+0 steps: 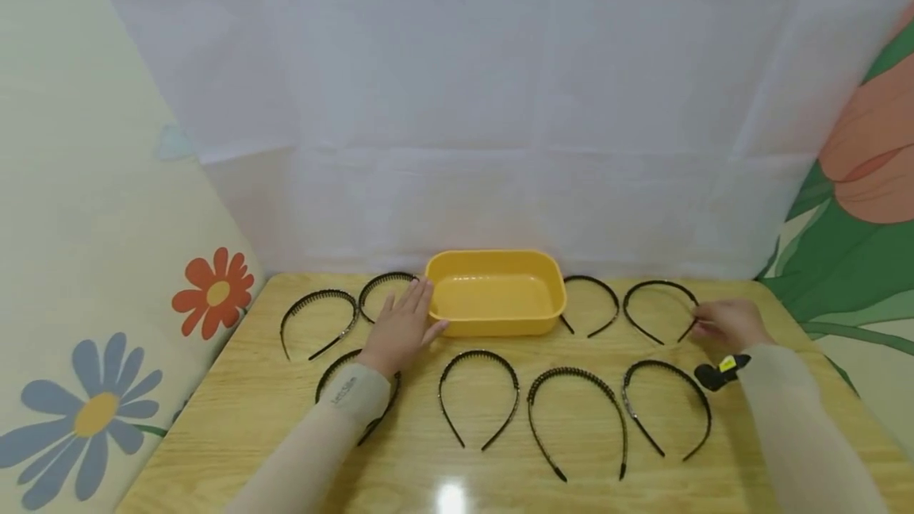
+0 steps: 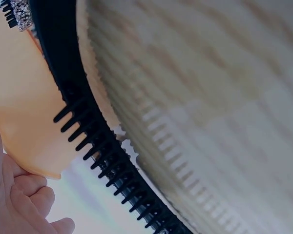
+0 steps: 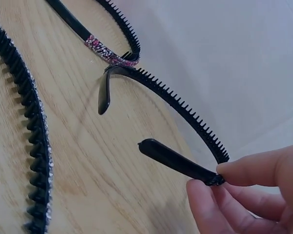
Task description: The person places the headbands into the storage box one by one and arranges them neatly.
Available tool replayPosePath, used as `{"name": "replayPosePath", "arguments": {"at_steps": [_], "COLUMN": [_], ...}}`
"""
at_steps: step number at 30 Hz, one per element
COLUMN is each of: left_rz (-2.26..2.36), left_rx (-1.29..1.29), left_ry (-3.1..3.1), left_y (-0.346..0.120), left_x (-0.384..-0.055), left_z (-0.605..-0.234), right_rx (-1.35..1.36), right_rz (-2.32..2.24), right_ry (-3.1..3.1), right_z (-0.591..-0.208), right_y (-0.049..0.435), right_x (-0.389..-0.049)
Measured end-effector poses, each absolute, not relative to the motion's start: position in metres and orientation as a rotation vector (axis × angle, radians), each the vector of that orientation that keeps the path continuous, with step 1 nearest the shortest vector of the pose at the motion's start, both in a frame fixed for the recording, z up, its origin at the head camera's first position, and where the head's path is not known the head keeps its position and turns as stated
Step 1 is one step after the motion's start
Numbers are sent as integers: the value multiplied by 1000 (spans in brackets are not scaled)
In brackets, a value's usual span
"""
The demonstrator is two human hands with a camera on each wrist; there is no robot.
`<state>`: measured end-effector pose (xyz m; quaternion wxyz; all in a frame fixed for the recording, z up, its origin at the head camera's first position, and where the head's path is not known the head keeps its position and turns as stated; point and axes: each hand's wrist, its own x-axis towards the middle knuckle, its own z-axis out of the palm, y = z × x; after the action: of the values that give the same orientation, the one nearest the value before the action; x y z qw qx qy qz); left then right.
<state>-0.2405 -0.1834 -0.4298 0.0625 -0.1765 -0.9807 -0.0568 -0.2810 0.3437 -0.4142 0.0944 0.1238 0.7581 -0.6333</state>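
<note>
My left hand (image 1: pixel 403 329) rests against the left side of a yellow plastic basin (image 1: pixel 493 327), fingers fairly straight along its rim. Under that wrist lies a black toothed headband (image 1: pixel 328 375), partly covered by the sleeve; a toothed band (image 2: pixel 71 92) looms close in the left wrist view. At the back right, my right hand (image 1: pixel 731 322) pinches one end of a black headband (image 3: pixel 180 163) between thumb and fingers. That band's small teeth show in the right wrist view, and its far side meets a neighbouring headband with pink and silver glitter (image 3: pixel 100 48).
Several more black headbands lie in two rows on the wooden table (image 1: pixel 571 494), including one in front of the basin (image 1: pixel 478 354) and one at front right (image 1: pixel 703 399). A white cloth (image 1: pixel 443 101) hangs behind the table. Painted flowers (image 1: pixel 217 292) decorate the side walls.
</note>
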Motion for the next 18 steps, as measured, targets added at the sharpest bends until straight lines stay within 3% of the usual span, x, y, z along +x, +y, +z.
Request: {"name": "replayPosePath", "arguments": {"at_steps": [18], "left_rz": [-202], "left_rx": [-538], "left_ry": [-2958], "left_y": [-181], "left_x": [-244], "left_z": [-431], "right_rx": [348], "right_rz": [-2070], "right_ry": [2218], "right_z": [-405], "right_y": [320], "right_x": [-277]}}
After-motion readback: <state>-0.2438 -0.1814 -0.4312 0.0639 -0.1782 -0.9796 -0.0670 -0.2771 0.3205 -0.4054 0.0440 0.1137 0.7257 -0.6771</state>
